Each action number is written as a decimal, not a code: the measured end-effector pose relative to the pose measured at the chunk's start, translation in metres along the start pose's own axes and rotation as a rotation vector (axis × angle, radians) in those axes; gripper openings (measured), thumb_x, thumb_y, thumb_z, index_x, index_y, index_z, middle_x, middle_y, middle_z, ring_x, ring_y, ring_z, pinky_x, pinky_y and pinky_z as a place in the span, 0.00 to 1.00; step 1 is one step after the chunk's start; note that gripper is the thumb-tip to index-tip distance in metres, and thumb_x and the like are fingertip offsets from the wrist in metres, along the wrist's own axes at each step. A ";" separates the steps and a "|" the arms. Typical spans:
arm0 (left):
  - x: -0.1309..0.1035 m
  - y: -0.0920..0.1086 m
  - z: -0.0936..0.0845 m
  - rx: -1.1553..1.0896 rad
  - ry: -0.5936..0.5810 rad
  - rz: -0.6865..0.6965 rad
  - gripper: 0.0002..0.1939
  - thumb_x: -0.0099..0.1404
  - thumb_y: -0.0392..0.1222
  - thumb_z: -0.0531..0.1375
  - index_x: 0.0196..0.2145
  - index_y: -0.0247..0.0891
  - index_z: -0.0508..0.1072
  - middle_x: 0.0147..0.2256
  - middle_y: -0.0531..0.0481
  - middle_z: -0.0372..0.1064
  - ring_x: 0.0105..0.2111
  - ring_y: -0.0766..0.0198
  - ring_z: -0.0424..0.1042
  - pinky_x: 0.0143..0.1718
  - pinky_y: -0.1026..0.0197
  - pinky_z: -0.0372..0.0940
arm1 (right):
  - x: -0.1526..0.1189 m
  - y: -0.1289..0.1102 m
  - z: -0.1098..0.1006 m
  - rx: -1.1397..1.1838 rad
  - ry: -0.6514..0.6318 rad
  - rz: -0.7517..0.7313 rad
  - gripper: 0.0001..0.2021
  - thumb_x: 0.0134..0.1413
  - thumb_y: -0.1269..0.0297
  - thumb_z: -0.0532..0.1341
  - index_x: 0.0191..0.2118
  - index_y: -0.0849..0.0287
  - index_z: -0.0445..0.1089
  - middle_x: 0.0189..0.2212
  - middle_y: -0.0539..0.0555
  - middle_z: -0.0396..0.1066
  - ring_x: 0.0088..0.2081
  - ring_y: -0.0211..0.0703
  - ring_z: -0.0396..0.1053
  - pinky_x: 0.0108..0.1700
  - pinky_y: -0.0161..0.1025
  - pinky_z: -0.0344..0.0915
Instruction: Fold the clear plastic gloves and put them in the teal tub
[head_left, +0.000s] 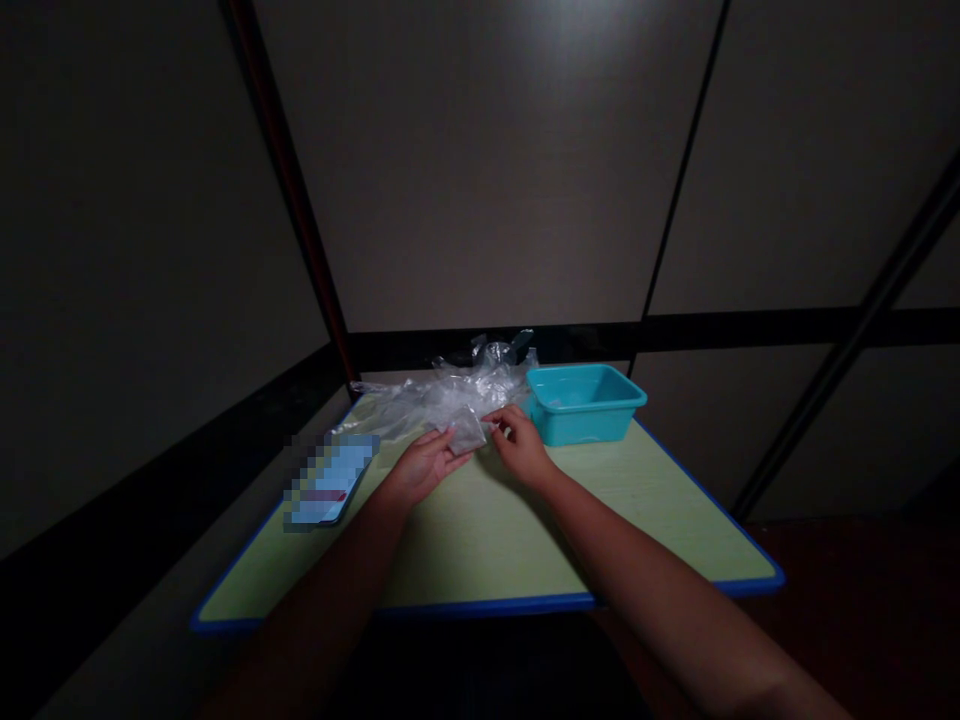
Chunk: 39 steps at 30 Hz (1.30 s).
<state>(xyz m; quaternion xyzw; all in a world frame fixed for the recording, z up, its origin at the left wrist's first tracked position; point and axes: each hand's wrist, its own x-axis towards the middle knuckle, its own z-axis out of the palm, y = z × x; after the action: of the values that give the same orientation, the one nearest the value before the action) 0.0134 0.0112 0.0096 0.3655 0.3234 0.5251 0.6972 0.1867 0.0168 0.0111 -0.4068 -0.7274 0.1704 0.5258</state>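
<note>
A small folded clear plastic bag (pixel 468 432) lies across the fingers of my left hand (pixel 426 466), its thumb resting on top. My right hand (pixel 519 446) is closed in a pinch at the bag's right-hand edge, thumb and forefinger together. Just beyond both hands a loose heap of crumpled clear plastic (pixel 420 402) spreads over the far side of the table. A turquoise plastic basin (pixel 592 424) stands to the right of my right hand, apart from the bag. Little of its inside can be made out.
The pale green table (pixel 495 560) has a blue rim. At its left edge lies a flat, bluish rectangular object (pixel 345 475), partly blurred out by pixels. Dark panelled walls (pixel 487 200) rise behind the table and on the left.
</note>
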 end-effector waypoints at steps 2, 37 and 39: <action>0.000 0.000 0.000 -0.002 -0.016 -0.007 0.09 0.65 0.32 0.53 0.41 0.34 0.70 0.42 0.43 0.74 0.39 0.62 0.74 0.48 0.52 0.65 | 0.000 -0.001 0.001 0.030 -0.034 0.028 0.09 0.53 0.68 0.54 0.37 0.61 0.71 0.34 0.55 0.67 0.35 0.40 0.64 0.32 0.34 0.60; 0.003 -0.006 -0.008 0.093 -0.079 0.046 0.10 0.55 0.38 0.65 0.36 0.34 0.73 0.36 0.45 0.73 0.34 0.62 0.71 0.32 0.63 0.64 | 0.000 0.007 0.009 0.573 -0.143 0.359 0.16 0.41 0.67 0.64 0.40 0.62 0.69 0.23 0.49 0.72 0.23 0.35 0.65 0.27 0.32 0.59; 0.004 -0.007 -0.008 0.076 -0.074 0.047 0.12 0.55 0.38 0.65 0.38 0.34 0.74 0.37 0.45 0.74 0.35 0.62 0.72 0.34 0.62 0.65 | 0.001 0.005 0.008 0.579 -0.158 0.377 0.16 0.40 0.68 0.64 0.41 0.63 0.69 0.22 0.48 0.71 0.21 0.33 0.63 0.25 0.31 0.57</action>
<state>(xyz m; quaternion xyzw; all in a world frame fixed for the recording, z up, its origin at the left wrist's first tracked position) 0.0113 0.0153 -0.0006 0.4187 0.3083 0.5148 0.6817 0.1813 0.0218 0.0049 -0.3534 -0.5996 0.4944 0.5207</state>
